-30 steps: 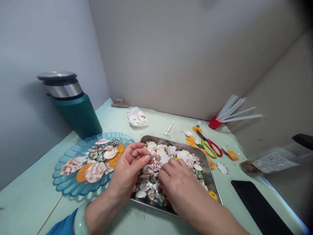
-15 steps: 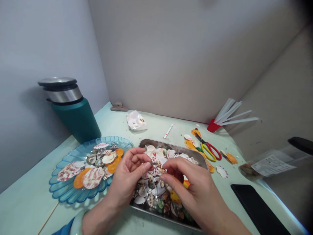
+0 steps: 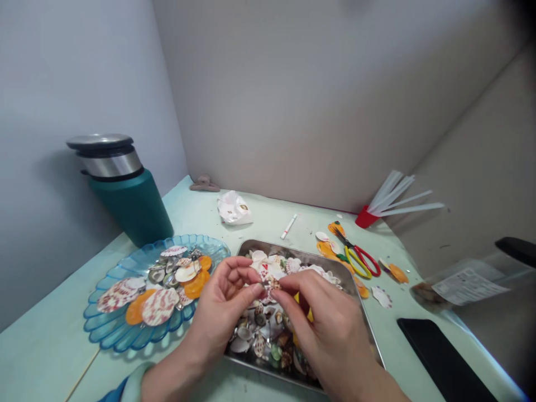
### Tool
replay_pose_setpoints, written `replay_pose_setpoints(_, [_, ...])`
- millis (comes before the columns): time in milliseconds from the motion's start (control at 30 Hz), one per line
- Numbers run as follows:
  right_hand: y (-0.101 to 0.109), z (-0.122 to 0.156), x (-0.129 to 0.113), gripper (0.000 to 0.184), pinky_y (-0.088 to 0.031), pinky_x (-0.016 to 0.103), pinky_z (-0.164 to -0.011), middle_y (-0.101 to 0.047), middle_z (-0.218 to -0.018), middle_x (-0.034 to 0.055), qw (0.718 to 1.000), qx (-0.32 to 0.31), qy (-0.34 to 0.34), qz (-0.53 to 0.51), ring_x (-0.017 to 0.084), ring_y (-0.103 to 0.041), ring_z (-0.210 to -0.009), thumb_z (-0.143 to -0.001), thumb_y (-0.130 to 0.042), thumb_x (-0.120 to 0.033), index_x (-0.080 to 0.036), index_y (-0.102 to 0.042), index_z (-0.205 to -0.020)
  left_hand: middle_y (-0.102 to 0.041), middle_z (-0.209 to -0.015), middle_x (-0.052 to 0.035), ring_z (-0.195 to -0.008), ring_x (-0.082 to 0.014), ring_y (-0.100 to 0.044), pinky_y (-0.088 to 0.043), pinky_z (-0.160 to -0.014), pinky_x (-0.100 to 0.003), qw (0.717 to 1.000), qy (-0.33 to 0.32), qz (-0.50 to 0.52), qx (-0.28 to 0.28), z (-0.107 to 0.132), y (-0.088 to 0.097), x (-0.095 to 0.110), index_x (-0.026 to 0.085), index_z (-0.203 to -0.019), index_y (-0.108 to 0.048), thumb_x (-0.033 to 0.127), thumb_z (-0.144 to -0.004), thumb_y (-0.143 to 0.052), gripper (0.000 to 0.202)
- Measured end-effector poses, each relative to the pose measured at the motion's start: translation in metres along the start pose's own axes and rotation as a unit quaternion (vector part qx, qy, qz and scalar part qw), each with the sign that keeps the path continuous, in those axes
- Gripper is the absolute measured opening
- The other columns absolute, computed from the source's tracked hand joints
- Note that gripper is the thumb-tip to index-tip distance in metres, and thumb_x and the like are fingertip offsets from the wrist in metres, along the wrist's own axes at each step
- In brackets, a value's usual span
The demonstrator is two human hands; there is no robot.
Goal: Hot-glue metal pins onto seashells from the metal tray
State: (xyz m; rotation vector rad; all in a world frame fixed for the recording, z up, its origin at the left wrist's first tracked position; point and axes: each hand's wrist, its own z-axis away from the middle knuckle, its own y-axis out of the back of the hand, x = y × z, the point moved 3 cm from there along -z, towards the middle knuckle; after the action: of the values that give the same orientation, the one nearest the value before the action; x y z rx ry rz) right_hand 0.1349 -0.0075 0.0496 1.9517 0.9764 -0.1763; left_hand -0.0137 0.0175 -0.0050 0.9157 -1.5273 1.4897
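Directly above piled seashells (image 3: 259, 343), the left hand (image 3: 224, 301) pinches a tiny piece (image 3: 265, 286) at ten o'clock from the narrowed right hand (image 3: 330, 310), whose hold is unclear.

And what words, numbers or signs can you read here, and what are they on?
None I can read.
White label on the see-through bag: too blurred.
Brown mark on the crumpled white wrapper: too small.
Red mark among the shells in the tray: too small to tell if it's a letter.
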Motion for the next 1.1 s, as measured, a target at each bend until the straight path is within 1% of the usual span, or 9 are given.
replay_pose_setpoints(133, [-0.003, 0.002, -0.002, 0.009, -0.039, 0.026, -0.059, -0.06, -0.071, 0.0027, 0.999, 0.005, 0.013, 0.041, 0.015, -0.055, -0.064, -0.087, -0.054, -0.016, -0.017, -0.058, -0.079, -0.061, -0.078, 0.0019, -0.071, -0.0084, -0.057, -0.047, -0.066, -0.019, 1.0, -0.004, -0.003, -0.006, 0.001, 0.0, -0.001, 0.02, -0.097, -0.053, 0.015, -0.073, -0.07, 0.03])
replay_pose_setpoints(267, [-0.006, 0.004, -0.003, 0.012, -0.036, 0.026, -0.058, -0.058, -0.068, 0.003, 0.997, 0.006, 0.02, 0.071, 0.015, -0.053, -0.063, -0.088, -0.054, -0.017, -0.016, -0.057, -0.076, -0.061, -0.078, 0.0027, -0.07, -0.0086, -0.057, -0.047, -0.066, -0.019, 1.0, -0.002, -0.003, -0.018, 0.002, 0.0, -0.001, 0.021, -0.097, -0.053, 0.016, -0.073, -0.07, 0.03])
replay_pose_setpoints(433, [-0.009, 0.005, -0.004, 0.018, -0.034, 0.026, -0.056, -0.055, -0.065, 0.0032, 0.995, 0.008, 0.041, 0.087, 0.015, -0.05, -0.059, -0.089, -0.053, -0.02, -0.015, -0.058, -0.072, -0.061, -0.078, 0.0019, -0.072, -0.0082, -0.056, -0.046, -0.067, -0.018, 1.0, -0.002, -0.004, -0.013, 0.001, 0.002, -0.001, 0.019, -0.098, -0.053, 0.016, -0.072, -0.071, 0.031])
replay_pose_setpoints(600, [-0.011, 0.005, -0.004, 0.016, -0.034, 0.026, -0.055, -0.054, -0.064, 0.0025, 0.994, 0.024, 0.068, 0.079, 0.014, -0.05, -0.058, -0.088, -0.054, -0.02, -0.015, -0.058, -0.073, -0.061, -0.079, 0.0018, -0.072, -0.0075, -0.055, -0.046, -0.067, -0.018, 1.0, -0.003, -0.01, -0.012, 0.0, 0.003, -0.002, 0.019, -0.099, -0.053, 0.016, -0.073, -0.07, 0.032])
replay_pose_setpoints(800, [-0.008, 0.005, -0.005, 0.006, -0.037, 0.027, -0.058, -0.058, -0.069, 0.0034, 0.995, 0.027, 0.074, 0.059, 0.015, -0.053, -0.063, -0.086, -0.055, -0.012, -0.014, -0.059, -0.081, -0.06, -0.077, 0.0029, -0.07, -0.0075, -0.057, -0.047, -0.067, -0.019, 1.0, -0.004, -0.006, -0.016, 0.001, 0.001, 0.0, 0.019, -0.099, -0.051, 0.015, -0.073, -0.069, 0.031])
replay_pose_setpoints(1000, [-0.009, 0.005, -0.005, 0.009, -0.041, 0.029, -0.063, -0.063, -0.075, 0.0065, 0.995, 0.018, 0.087, 0.04, 0.017, -0.057, -0.069, -0.085, -0.054, -0.009, -0.013, -0.062, -0.087, -0.061, -0.077, 0.0015, -0.069, -0.0086, -0.057, -0.049, -0.066, -0.02, 1.0, 0.002, 0.001, 0.0, 0.0, 0.002, -0.001, 0.018, -0.097, -0.052, 0.015, -0.071, -0.071, 0.032])
replay_pose_setpoints(1100, [-0.01, 0.006, -0.005, 0.009, -0.042, 0.028, -0.063, -0.063, -0.074, 0.0062, 0.995, 0.025, 0.084, 0.037, 0.017, -0.057, -0.068, -0.085, -0.054, -0.008, -0.013, -0.062, -0.085, -0.061, -0.078, 0.0011, -0.069, -0.0085, -0.057, -0.048, -0.066, -0.02, 1.0, 0.003, 0.005, -0.003, 0.0, 0.003, -0.002, 0.018, -0.098, -0.052, 0.015, -0.071, -0.071, 0.034])
